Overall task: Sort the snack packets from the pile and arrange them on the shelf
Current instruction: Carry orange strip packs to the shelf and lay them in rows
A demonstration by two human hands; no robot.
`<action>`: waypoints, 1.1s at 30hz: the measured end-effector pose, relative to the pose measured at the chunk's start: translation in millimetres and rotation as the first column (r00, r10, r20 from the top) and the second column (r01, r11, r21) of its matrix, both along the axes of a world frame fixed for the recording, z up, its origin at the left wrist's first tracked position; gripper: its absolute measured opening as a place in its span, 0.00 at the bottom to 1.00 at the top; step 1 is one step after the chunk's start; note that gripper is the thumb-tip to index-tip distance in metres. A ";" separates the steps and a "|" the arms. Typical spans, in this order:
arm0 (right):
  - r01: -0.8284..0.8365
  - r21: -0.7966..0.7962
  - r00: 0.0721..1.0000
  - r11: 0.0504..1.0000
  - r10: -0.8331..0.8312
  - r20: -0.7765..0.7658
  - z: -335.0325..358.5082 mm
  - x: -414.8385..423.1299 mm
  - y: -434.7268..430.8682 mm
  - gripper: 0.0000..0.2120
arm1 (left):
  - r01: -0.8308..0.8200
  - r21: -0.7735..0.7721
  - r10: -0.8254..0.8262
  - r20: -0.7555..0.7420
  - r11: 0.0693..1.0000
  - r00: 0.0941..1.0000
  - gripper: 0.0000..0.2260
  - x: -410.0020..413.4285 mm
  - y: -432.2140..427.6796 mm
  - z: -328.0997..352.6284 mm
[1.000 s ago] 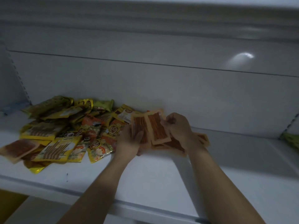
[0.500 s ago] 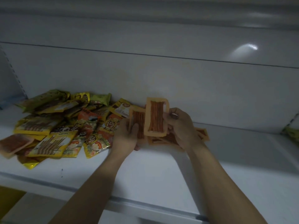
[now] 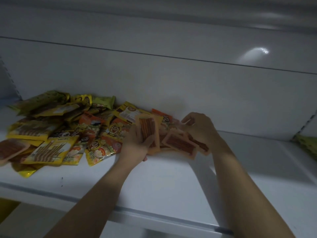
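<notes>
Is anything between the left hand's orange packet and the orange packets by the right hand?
Nothing visible. The held orange packet in the left hand almost adjoins the laid orange packets; the right hand covers part of them.

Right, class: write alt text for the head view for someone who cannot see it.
A person's left hand holds an orange packet; the right hand is over similar packets on a white shelf, beside a mixed pile.

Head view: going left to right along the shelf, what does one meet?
Orange-rimmed packet at the frame edge → yellow stick-snack packet → cartoon-face packet → left hand gripping an orange packet → right hand → green packets at far right.
</notes>
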State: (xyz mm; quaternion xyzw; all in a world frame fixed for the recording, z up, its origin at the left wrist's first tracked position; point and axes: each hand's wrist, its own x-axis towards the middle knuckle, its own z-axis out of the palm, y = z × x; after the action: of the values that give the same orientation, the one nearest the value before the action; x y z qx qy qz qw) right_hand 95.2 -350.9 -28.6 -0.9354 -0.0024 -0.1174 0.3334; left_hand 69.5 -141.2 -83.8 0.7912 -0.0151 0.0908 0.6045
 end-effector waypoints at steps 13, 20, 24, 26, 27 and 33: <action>-0.154 -0.397 0.974 0.905 0.072 -0.215 -37.7 -9.3 -3.4 0.28 | -0.011 0.080 0.011 0.003 0.997 1.000 0.14 -0.3 -6.8 -2.5; -0.142 -0.293 0.986 0.946 0.110 -0.122 -19.2 -22.4 -14.5 0.10 | -0.010 0.045 0.009 0.024 0.999 1.000 0.13 -2.5 -7.1 -3.7; 0.218 -0.229 0.975 0.949 -0.203 0.086 -8.0 -19.6 -56.1 0.09 | -0.028 -0.005 0.029 0.032 1.000 0.999 0.13 -1.9 -11.1 -6.9; 0.271 -0.184 0.963 0.945 -0.268 0.040 -13.1 -19.1 -62.2 0.11 | -0.043 0.033 0.042 0.042 0.999 0.998 0.14 -2.9 -17.6 -8.8; 0.245 -0.213 0.967 0.946 -0.254 -0.016 -18.2 -17.9 -61.4 0.11 | -0.031 0.066 0.028 0.042 0.997 0.999 0.15 -3.4 -21.6 -9.2; 0.119 -0.354 0.962 0.928 -0.195 -0.189 -38.9 -9.2 -46.5 0.20 | 0.019 0.065 -0.021 0.034 0.998 0.999 0.14 -3.2 -32.3 -10.0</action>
State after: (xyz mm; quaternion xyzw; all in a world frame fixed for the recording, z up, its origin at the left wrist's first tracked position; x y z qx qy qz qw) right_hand 86.0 -397.5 -67.5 -0.9832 0.0899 -0.0369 0.1548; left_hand 66.3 -173.6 -93.7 0.8086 -0.0363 0.0980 0.5790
